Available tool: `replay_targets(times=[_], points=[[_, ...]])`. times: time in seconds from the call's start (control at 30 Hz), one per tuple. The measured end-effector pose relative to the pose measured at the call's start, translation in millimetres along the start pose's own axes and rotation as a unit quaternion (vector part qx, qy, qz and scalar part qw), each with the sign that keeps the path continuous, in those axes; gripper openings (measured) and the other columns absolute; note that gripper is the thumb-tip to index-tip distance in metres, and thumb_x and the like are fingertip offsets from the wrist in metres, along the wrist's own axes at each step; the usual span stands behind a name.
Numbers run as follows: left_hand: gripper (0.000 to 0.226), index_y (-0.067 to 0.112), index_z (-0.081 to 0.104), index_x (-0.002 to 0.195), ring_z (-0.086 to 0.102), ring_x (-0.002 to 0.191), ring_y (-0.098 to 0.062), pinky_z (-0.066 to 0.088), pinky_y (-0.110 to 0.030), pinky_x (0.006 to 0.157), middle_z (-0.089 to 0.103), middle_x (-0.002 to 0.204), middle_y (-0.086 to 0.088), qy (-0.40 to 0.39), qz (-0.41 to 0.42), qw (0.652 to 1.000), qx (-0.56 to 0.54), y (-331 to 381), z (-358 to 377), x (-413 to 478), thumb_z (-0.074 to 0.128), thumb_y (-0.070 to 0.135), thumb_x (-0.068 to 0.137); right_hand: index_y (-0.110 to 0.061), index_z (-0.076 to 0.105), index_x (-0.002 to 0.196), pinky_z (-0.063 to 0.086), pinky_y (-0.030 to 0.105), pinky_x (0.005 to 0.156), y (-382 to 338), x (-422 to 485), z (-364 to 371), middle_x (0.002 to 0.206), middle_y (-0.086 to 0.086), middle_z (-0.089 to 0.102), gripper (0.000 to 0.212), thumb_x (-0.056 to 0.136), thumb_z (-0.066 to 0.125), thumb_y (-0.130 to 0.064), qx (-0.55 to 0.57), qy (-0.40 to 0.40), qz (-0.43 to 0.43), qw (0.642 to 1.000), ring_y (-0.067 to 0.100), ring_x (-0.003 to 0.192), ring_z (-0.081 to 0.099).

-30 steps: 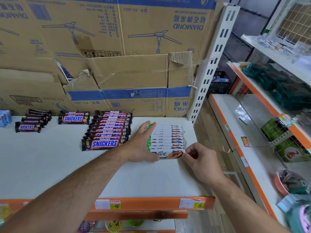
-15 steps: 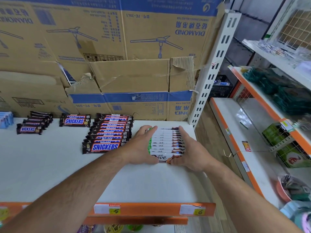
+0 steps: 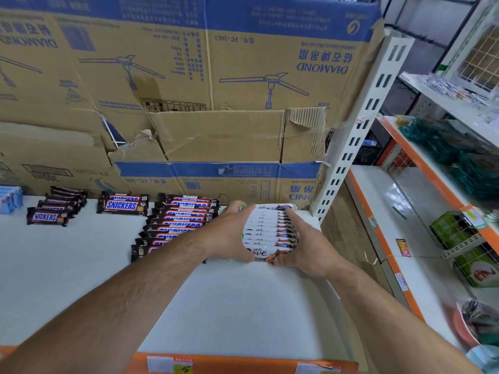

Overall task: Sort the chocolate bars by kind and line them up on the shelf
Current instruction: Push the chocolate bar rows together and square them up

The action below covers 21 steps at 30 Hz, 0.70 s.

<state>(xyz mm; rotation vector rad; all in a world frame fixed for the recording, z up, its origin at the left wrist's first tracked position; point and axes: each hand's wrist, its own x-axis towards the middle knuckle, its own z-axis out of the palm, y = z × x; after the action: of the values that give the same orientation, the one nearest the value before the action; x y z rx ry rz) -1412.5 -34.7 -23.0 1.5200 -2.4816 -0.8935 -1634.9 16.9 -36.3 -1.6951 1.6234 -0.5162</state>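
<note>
Hands on both sides of the Dove row [image 3: 267,230], squeezing it between them. Left hand [image 3: 229,236] lies flat against the bars' left ends, fingers stretched toward the back, thumb by the nearest bar. Right hand [image 3: 307,247] does the same on the right ends, fingers straight along the side, thumb at the front bar's corner. Neither hand closes round a bar; both just press. White wrappers overlap front to back, and the nearest one shows the logo.

Row sits on the white shelf [image 3: 81,265] at its right end, near the slotted post [image 3: 359,130]. Just left of it, touching the left hand, is a long Snickers row [image 3: 178,222], also overlapped front to back. Farther left are a short Snickers stack [image 3: 122,205], then a row of small Snickers [image 3: 54,209], then blue packs [image 3: 10,199] at the frame edge. These groups are well apart from each other.

Cardboard fan boxes [image 3: 216,76] stand behind everything, print upside down. Orange price rail [image 3: 243,364] runs along the shelf front with yellow tags. Side shelves [image 3: 378,211] on the right hold green goods, blurred.
</note>
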Motion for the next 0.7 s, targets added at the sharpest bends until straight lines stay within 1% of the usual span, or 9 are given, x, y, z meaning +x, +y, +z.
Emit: replay_targets(times=[0.1, 0.2, 0.27, 0.37, 0.4, 0.47, 0.5, 0.57, 0.7], points=[[0.105, 0.044, 0.017, 0.139, 0.03, 0.125, -0.005, 0.045, -0.024, 0.091, 0.015, 0.137, 0.025, 0.0, 0.006, 1.0, 0.002, -1.1, -2.4, 7.1, 0.079, 0.046, 0.053, -0.03, 0.01, 0.156, 0.035, 0.018, 0.106, -2.0, 7.2, -1.8, 0.138, -0.014, 0.047, 0.128, 0.058, 0.093, -0.036, 0.002, -0.001, 0.007, 1.0, 0.004, 0.123, 0.048], [0.114, 0.037, 0.008, 0.149, 0.018, 0.137, -0.007, 0.031, -0.02, 0.101, 0.006, 0.146, 0.027, -0.011, 0.002, 1.0, 0.013, -1.0, -3.5, 10.7, 0.078, 0.046, 0.06, -0.029, 0.012, 0.156, 0.032, 0.013, 0.1, -2.5, 12.6, -4.0, 0.138, -0.015, 0.047, 0.126, 0.059, 0.093, -0.034, -0.004, 0.007, 0.011, 1.0, 0.002, 0.121, 0.047], [0.117, 0.026, 0.004, 0.153, 0.009, 0.143, -0.011, 0.023, -0.022, 0.109, 0.001, 0.155, 0.018, 0.006, -0.009, 0.999, 0.05, 2.7, -3.2, 9.6, 0.077, 0.046, 0.064, -0.029, 0.015, 0.155, 0.03, 0.009, 0.096, -2.6, 14.5, -5.7, 0.135, -0.017, 0.047, 0.124, 0.059, 0.093, -0.032, -0.006, 0.013, 0.012, 1.0, 0.0, 0.118, 0.047], [0.106, 0.014, 0.006, 0.154, 0.0, 0.147, -0.021, 0.011, -0.032, 0.118, -0.002, 0.161, -0.004, 0.096, -0.02, 0.985, 0.142, 17.0, 6.4, -4.9, 0.069, 0.047, 0.075, -0.029, 0.023, 0.153, 0.025, -0.005, 0.086, -1.4, 11.7, -6.2, 0.121, -0.029, 0.044, 0.115, 0.061, 0.092, -0.034, -0.018, 0.045, 0.0, 0.999, -0.004, 0.11, 0.048], [0.1, 0.012, 0.006, 0.154, -0.003, 0.148, -0.023, 0.005, -0.034, 0.119, -0.002, 0.162, -0.008, 0.122, -0.013, 0.977, 0.176, 21.8, 13.5, -12.8, 0.063, 0.048, 0.081, -0.028, 0.025, 0.152, 0.025, -0.004, 0.089, -0.1, 9.1, -4.7, 0.125, -0.026, 0.045, 0.111, 0.062, 0.09, -0.037, -0.032, 0.061, -0.008, 0.998, 0.0, 0.115, 0.048], [0.092, 0.011, 0.003, 0.154, -0.008, 0.149, -0.023, -0.007, -0.037, 0.119, -0.004, 0.163, -0.009, 0.144, 0.012, 0.965, 0.218, 29.2, 31.5, -30.9, 0.051, 0.052, 0.087, -0.024, 0.025, 0.152, 0.033, 0.013, 0.1, 3.6, 0.8, 1.1, 0.145, -0.012, 0.039, 0.103, 0.069, 0.082, -0.048, -0.084, 0.1, -0.016, 0.991, 0.009, 0.13, 0.043], [0.091, 0.011, 0.002, 0.154, -0.011, 0.149, -0.022, -0.011, -0.037, 0.118, -0.006, 0.163, -0.008, 0.141, 0.019, 0.963, 0.229, 31.6, 39.9, -39.2, 0.047, 0.055, 0.088, -0.024, 0.026, 0.152, 0.039, 0.022, 0.1, 5.6, -4.3, 5.4, 0.151, -0.009, 0.035, 0.097, 0.074, 0.075, -0.054, -0.115, 0.127, -0.016, 0.985, 0.012, 0.133, 0.042], [0.093, 0.013, -0.003, 0.154, -0.014, 0.148, -0.021, -0.016, -0.038, 0.117, -0.01, 0.163, -0.006, 0.127, 0.022, 0.962, 0.242, 33.6, 51.6, -49.7, 0.041, 0.061, 0.088, -0.027, 0.031, 0.149, 0.049, 0.032, 0.093, 7.7, -12.2, 15.3, 0.151, -0.007, 0.036, 0.08, 0.082, 0.062, -0.058, -0.169, 0.175, -0.022, 0.97, 0.015, 0.129, 0.048], [0.097, 0.015, -0.017, 0.153, -0.025, 0.146, -0.019, -0.016, -0.039, 0.118, -0.023, 0.16, -0.004, 0.091, 0.01, 0.965, 0.245, 35.0, 51.2, -52.8, 0.038, 0.065, 0.09, -0.027, 0.037, 0.148, 0.055, 0.036, 0.084, 4.7, -14.6, 25.2, 0.144, -0.007, 0.047, 0.064, 0.09, 0.052, -0.05, -0.194, 0.2, -0.04, 0.96, 0.021, 0.122, 0.054]])
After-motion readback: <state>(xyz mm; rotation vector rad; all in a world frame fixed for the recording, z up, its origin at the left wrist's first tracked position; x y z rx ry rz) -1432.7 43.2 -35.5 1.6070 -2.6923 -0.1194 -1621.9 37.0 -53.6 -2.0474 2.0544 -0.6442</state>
